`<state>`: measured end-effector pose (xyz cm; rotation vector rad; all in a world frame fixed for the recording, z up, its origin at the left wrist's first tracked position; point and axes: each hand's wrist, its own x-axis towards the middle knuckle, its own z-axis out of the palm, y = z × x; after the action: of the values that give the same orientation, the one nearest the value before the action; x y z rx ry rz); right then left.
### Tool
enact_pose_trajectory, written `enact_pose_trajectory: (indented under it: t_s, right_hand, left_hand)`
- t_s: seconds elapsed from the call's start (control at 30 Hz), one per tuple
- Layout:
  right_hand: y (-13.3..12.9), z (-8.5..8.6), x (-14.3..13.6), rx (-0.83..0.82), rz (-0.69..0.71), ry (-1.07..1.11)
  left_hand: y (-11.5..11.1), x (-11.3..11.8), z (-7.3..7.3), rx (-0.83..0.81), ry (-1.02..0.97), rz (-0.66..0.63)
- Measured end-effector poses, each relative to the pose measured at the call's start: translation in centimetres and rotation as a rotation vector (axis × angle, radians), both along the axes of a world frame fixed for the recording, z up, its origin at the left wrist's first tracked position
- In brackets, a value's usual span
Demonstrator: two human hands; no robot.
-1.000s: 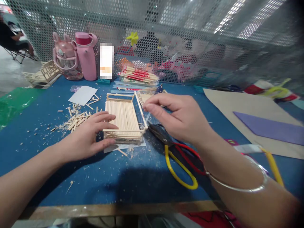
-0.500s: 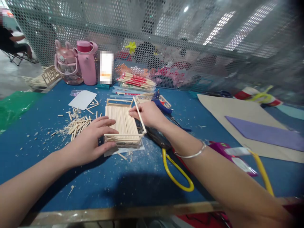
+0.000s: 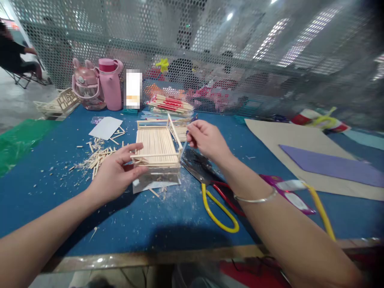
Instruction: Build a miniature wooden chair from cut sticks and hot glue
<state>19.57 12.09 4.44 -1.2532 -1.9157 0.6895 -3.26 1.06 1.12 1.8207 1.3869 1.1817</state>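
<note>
A small model made of wooden sticks (image 3: pixel 156 146), with a slatted floor and low rails, sits in front of me. My left hand (image 3: pixel 120 164) grips its near left corner, thumb below the front rail and fingers above it. To the right of the model, my right hand (image 3: pixel 207 138) is raised with fingers pinched together. From the pinch a thin translucent strip (image 3: pixel 184 149) slants down to the model's near right corner. What it is I cannot make out. A plastic sheet (image 3: pixel 156 185) lies under the model's front.
Large scissors (image 3: pixel 220 212) with yellow and red handles lie below my right hand. Cut stick pieces (image 3: pixel 100 159) and crumbs litter the left. Behind stand a pink bottle (image 3: pixel 110 90), a pink cup (image 3: pixel 87 88) and stick bundles (image 3: pixel 171 104). Purple foam (image 3: pixel 327 164) rests on brown card (image 3: pixel 261 136).
My right hand has moved from the model's right side up and to the right, with the translucent strip now visible below it. The model's front edge has lifted in my left hand.
</note>
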Motion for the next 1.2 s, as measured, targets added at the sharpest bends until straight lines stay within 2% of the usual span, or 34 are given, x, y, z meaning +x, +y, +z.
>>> enact_pose_trajectory:
  t_s: [0.13,0.27,0.3,0.33,0.4,0.43,0.47,0.5,0.53,0.57,0.67,0.77,0.83,0.9,0.93,0.97,1.03,1.1,1.13,1.2]
  right_hand:
    - [-3.3,0.7,1.1,-0.045,-0.040,0.321]
    - [-7.1,-0.1,0.0,-0.320,0.092,0.471]
    - [-8.0,-0.5,-0.4,-0.408,0.120,0.518]
    - [-8.8,-0.8,-0.8,-0.508,0.145,0.572]
    - [-10.3,-1.3,-1.5,-0.700,0.192,0.700]
    - [-11.0,-1.5,-1.9,-0.782,0.215,0.765]
    - [-11.6,-1.7,-2.2,-0.843,0.231,0.827]
    - [-12.1,-1.8,-2.6,-0.882,0.238,0.888]
    - [-12.5,-1.9,-2.9,-0.902,0.235,0.945]
    - [-12.9,-2.0,-3.3,-0.908,0.221,0.995]
    - [-13.6,-2.4,-4.5,-0.868,0.145,1.090]
    - [-13.8,-3.0,-5.3,-0.797,0.101,1.076]
    - [-13.7,-3.1,-5.1,-0.737,0.111,0.947]
    - [-13.5,-3.0,-3.9,-0.572,0.107,0.647]
    - [-13.4,-2.8,-3.0,-0.445,0.086,0.430]
    - [-13.3,-2.6,-1.8,-0.249,0.024,0.182]
    - [-13.1,-2.2,0.8,0.030,-0.168,-0.330]
    - [-12.9,-2.0,3.4,-0.006,-0.286,-0.730]
    - [-12.8,-2.0,4.5,-0.075,-0.306,-0.839]
    - [-12.8,-2.0,6.1,-0.143,-0.231,-0.895]
  left_hand:
    - [2.2,0.3,-0.4,0.087,0.065,0.104]
    - [4.1,-0.1,-1.3,0.062,0.221,0.108]
    - [3.9,-0.1,-1.4,0.060,0.241,0.116]
    - [3.4,0.0,-1.4,0.099,0.247,0.178]
    - [1.6,0.5,-1.1,0.293,0.248,0.312]
    - [0.5,1.0,-0.9,0.399,0.242,0.309]
    - [-0.6,1.6,-0.6,0.480,0.234,0.238]
    - [-1.5,2.2,-0.3,0.508,0.219,0.088]
    - [-2.2,2.9,-0.1,0.485,0.177,-0.084]
    - [-2.7,3.6,0.1,0.437,0.113,-0.185]
    - [-2.9,5.0,0.2,0.316,-0.090,-0.134]
    - [-2.6,5.5,-0.1,0.234,-0.209,-0.089]
    - [-2.5,5.3,-0.2,0.171,-0.252,-0.078]
    - [-2.4,4.9,-0.2,0.057,-0.337,-0.070]
    - [-2.3,4.6,-0.1,-0.014,-0.395,-0.062]
    - [-2.2,4.4,0.1,-0.083,-0.454,-0.048]
    - [-2.1,3.8,0.5,-0.188,-0.537,-0.013]
    - [-1.9,3.3,0.9,-0.232,-0.579,0.019]
    - [-1.9,3.1,1.0,-0.239,-0.603,0.031]
    - [-1.8,2.9,1.1,-0.237,-0.662,0.034]
